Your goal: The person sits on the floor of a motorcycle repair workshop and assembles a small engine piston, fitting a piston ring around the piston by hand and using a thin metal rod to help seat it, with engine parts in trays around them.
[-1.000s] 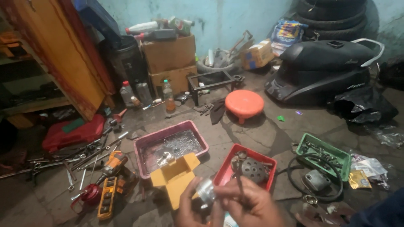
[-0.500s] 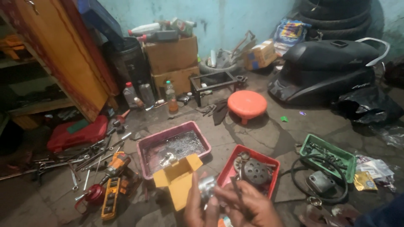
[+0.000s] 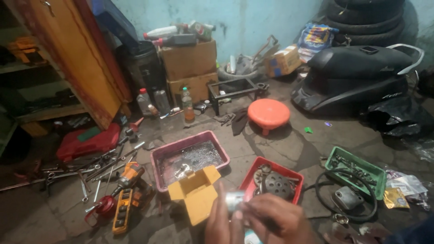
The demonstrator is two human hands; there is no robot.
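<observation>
While the black scooter seat body (image 3: pixel 357 72) and the red plastic tray (image 3: pixel 271 183) of metal parts lie on the concrete floor (image 3: pixel 289 144), both hands, left (image 3: pixel 219 226) and right (image 3: pixel 275 221), pinch a small silvery metal cylinder (image 3: pixel 235 199) just above that tray; a firm fingertip grip over the tray seems wisest.

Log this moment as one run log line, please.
hands: both hands hold small silver metal part | near: yellow box, red tray, maroon tray | place: workshop floor
</observation>
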